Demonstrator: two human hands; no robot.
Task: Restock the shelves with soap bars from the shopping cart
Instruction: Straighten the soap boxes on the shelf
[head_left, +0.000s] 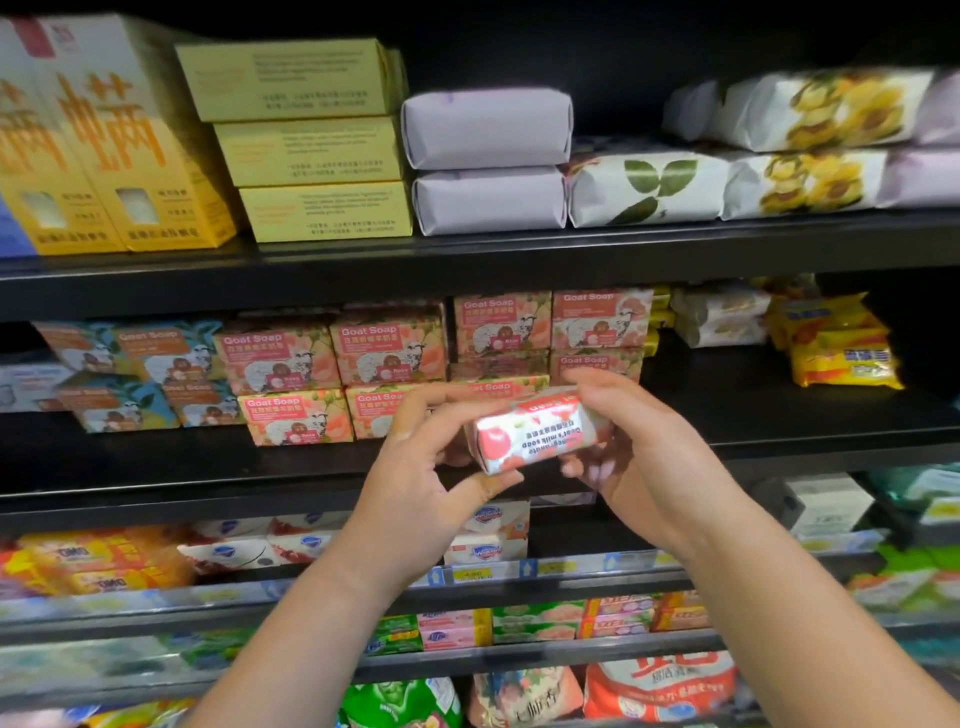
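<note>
A white and pink paper-wrapped soap bar (530, 434) is held in front of the middle shelf (779, 415), its label upside down. My left hand (421, 467) grips its left end, thumb below and fingers over the top. My right hand (639, 447) grips its right end, fingers curled round it. Just behind stand stacked pink Goat Soap boxes (384, 353). The shopping cart is out of view.
The top shelf carries yellow boxes (311, 145), lilac wrapped bars (488, 161) and floral wrapped bars (727, 182). Blue Goat Soap boxes (135, 374) stand at the left, yellow packs (836, 343) at the right. Bare shelf board lies right of the pink boxes. Lower shelves hold several more soap packs.
</note>
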